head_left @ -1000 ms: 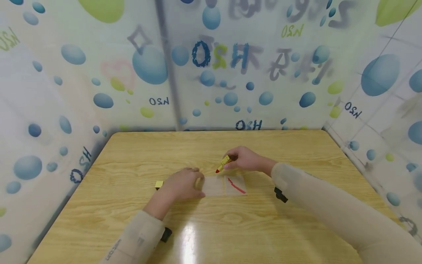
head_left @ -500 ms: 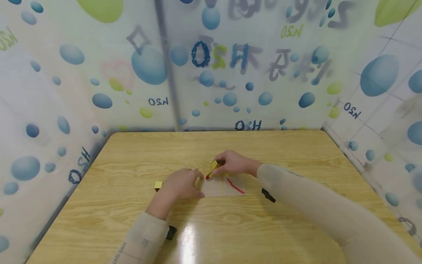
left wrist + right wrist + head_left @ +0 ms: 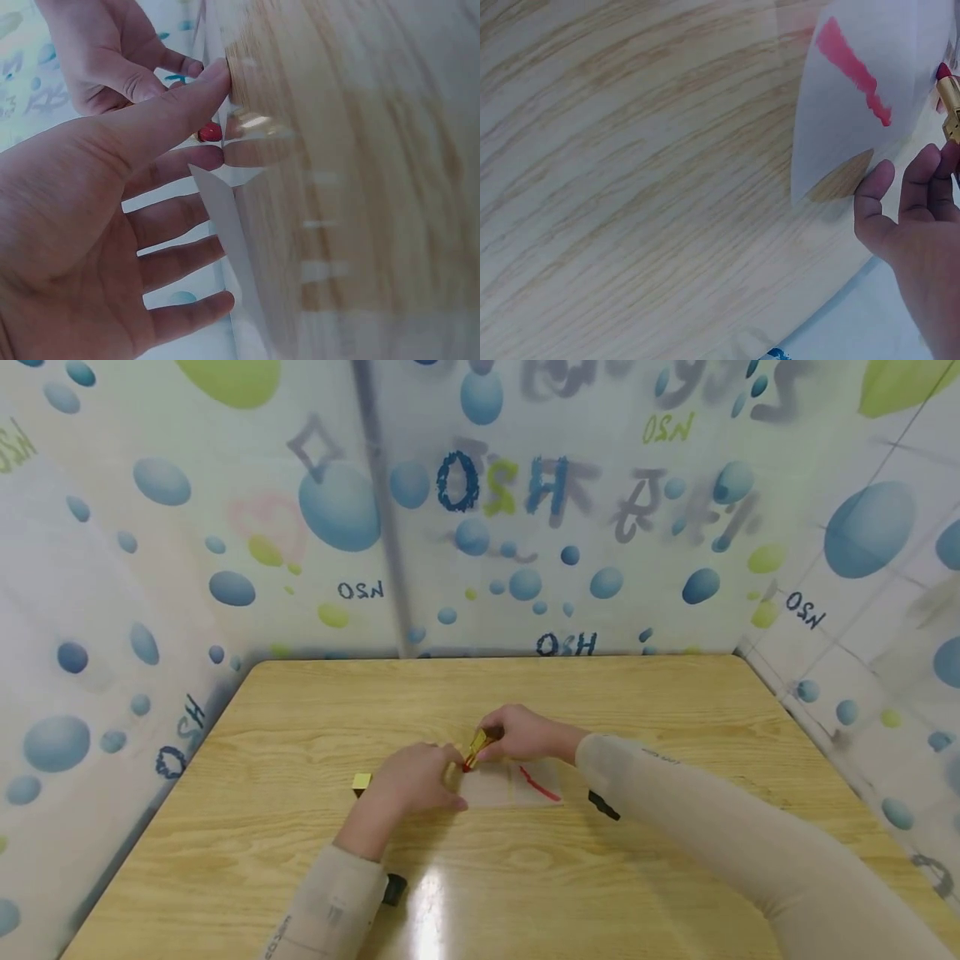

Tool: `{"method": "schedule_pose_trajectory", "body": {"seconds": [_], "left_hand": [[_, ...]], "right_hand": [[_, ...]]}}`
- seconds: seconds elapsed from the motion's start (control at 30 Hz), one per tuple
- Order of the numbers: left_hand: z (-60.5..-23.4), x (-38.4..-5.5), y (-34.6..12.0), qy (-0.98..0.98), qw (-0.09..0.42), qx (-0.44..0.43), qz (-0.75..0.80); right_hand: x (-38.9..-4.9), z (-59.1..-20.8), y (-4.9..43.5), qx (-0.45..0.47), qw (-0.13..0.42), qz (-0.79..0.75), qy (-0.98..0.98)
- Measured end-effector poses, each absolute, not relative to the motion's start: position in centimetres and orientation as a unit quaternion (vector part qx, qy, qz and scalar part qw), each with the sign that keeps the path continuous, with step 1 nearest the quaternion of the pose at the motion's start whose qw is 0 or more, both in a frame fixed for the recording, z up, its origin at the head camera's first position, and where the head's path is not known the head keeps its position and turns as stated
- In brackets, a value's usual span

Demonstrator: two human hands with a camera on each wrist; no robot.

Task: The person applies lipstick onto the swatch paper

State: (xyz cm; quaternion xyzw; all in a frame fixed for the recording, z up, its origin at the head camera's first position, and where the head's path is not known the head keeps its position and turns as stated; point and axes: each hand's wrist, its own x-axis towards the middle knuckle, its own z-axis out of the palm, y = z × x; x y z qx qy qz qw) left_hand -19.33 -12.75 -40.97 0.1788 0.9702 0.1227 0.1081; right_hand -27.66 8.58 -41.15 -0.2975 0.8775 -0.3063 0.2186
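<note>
A white sheet of paper (image 3: 486, 789) lies on the table, with a red streak (image 3: 540, 785) across its right part. My right hand (image 3: 528, 733) pinches a gold lipstick (image 3: 477, 742) above the paper's far left corner, its red tip pointing down. In the left wrist view, that red tip (image 3: 210, 132) shows close to the sheet, partly behind my left thumb. My left hand (image 3: 415, 779) rests at the paper's left edge, thumb and fingers spread and mostly straight. The right wrist view shows the streak (image 3: 855, 71) clearly, with the lipstick (image 3: 950, 97) at the frame's edge.
A small gold block-shaped piece (image 3: 362, 780), perhaps the lipstick cap, stands left of my left hand. The wooden table (image 3: 600, 877) reflects light near its front. Patterned curtains (image 3: 487, 560) rise behind and beside it.
My right hand has moved left and slightly nearer with the lipstick, from above the paper's middle to its far left corner. The left hand has stayed almost still.
</note>
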Motion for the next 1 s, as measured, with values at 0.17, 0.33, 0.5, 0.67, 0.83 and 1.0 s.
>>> {"method": "schedule_pose_trajectory", "body": {"seconds": [0.17,0.33,0.5,0.67,0.83,1.0], "left_hand": [[-40.79,-19.24,-12.70,0.970,0.111,0.180,0.118],[-40.63,-19.20,-12.64,0.971,0.115,0.177,0.115],[-40.46,-19.06,-12.59,0.971,0.117,0.174,0.117],[-40.50,-18.99,-12.54,0.971,0.117,0.169,0.119],[-40.56,-19.00,-12.50,0.971,0.120,0.168,0.116],[-40.53,-18.98,-12.51,0.971,0.124,0.169,0.114]], "right_hand": [[-27.32,-40.91,8.39,-0.301,0.211,-0.291,0.883],[-27.26,-40.65,8.36,-0.305,0.211,-0.286,0.884],[-27.40,-40.71,8.51,-0.313,0.211,-0.283,0.882],[-27.26,-40.54,8.72,-0.315,0.214,-0.280,0.881],[-27.19,-40.44,8.95,-0.316,0.218,-0.272,0.882],[-27.30,-40.70,9.22,-0.320,0.216,-0.268,0.883]]}}
